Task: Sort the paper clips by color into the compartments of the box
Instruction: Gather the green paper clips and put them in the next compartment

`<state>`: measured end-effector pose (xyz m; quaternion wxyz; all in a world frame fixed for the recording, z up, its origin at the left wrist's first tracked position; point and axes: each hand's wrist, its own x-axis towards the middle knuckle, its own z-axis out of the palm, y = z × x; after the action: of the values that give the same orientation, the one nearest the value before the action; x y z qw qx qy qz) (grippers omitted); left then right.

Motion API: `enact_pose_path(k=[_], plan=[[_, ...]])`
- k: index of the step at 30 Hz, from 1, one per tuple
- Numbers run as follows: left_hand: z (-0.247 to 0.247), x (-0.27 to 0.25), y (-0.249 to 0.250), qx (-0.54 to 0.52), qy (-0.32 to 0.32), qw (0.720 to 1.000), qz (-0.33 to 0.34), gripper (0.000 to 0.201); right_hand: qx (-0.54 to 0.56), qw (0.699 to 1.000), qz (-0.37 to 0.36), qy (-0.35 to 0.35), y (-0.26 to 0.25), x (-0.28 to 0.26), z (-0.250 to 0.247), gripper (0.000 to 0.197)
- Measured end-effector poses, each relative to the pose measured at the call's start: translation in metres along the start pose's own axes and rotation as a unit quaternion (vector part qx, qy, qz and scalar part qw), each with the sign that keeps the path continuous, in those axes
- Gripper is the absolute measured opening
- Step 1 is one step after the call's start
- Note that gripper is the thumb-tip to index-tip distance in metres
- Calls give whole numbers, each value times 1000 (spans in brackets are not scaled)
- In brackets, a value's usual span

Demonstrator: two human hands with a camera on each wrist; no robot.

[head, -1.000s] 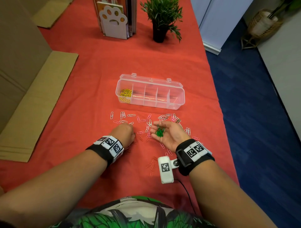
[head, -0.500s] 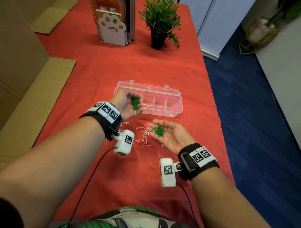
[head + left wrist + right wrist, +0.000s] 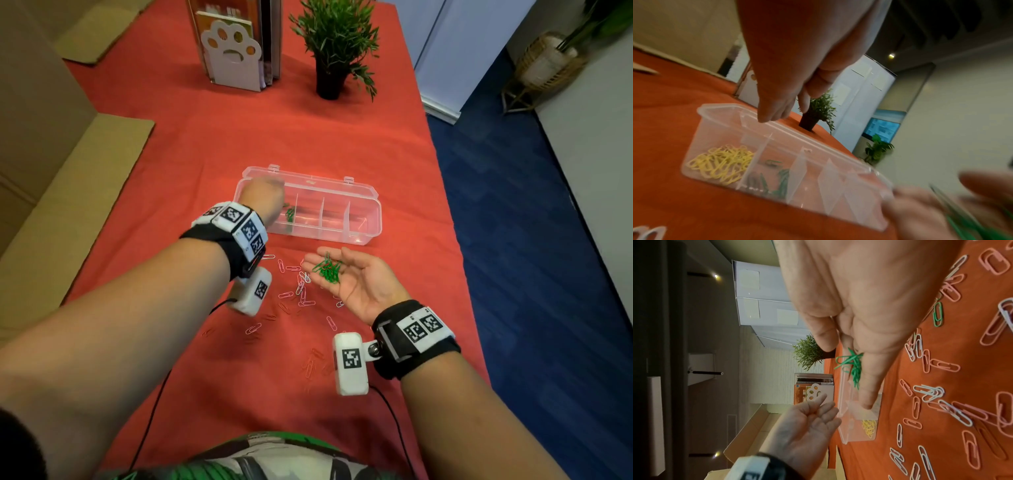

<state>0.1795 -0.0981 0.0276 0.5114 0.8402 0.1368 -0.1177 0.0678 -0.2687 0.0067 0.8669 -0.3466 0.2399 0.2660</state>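
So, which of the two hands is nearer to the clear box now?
Left. The left hand hovers right over the clear box, above its left end. The right hand stays in front of the box, palm up, with green clips on it.

box (image 3: 368,219) lidless, left hand (image 3: 262,202) above, right compartments unobstructed

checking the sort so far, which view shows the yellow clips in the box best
The left wrist view: the yellow clips fill the box's end compartment, close up. The right wrist view shows them small; in the head view the left hand hides them.
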Motion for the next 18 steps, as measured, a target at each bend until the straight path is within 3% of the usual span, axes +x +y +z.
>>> enact_pose_path(k=[3, 6, 10, 18], plan=[[6, -30, -14, 17, -17, 998, 58, 35, -3, 1000, -5, -3, 3, 1, 4, 33], [8, -60, -28, 72, -46, 988, 132, 9, -9, 1000, -26, 5, 11, 6, 7, 29], [12, -87, -45, 96, -83, 984, 123, 15, -17, 999, -42, 4, 17, 8, 12, 33], [14, -96, -59, 122, -66, 975, 171, 13, -39, 999, -37, 11, 27, 9, 18, 30]])
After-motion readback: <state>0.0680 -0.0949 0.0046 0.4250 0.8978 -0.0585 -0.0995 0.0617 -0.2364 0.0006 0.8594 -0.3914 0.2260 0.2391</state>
